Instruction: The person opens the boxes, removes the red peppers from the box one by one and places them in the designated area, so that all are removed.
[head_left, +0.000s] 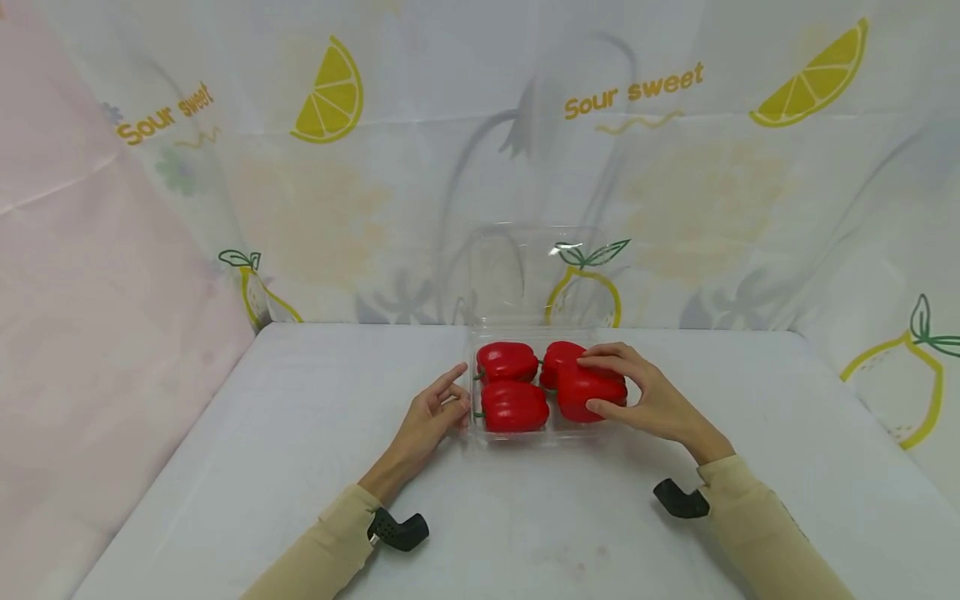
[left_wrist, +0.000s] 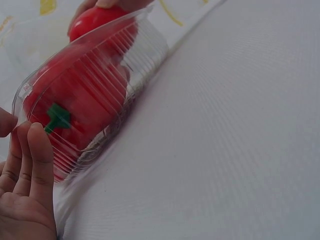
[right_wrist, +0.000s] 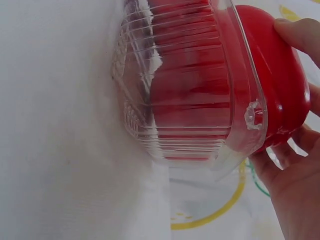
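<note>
Near the centre of the head view, the red peppers (head_left: 515, 407) are looking smooth and glossy, their skins catching pale highlights. The container (head_left: 570, 437) around them is showing thin, clear plastic, its walls running in ridges across the middle of the right wrist view; its lid (head_left: 495, 271) is glinting too. The tabletop (head_left: 480, 517) is looking matt, the backdrop (head_left: 480, 75) along the top is hanging as creased cloth, and the sleeves (head_left: 322, 546) at the lower corners are appearing as matt fabric.

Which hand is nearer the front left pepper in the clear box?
Left hand, at the left edge of the box, beside that pepper. The right hand grips another pepper farther right.
</note>
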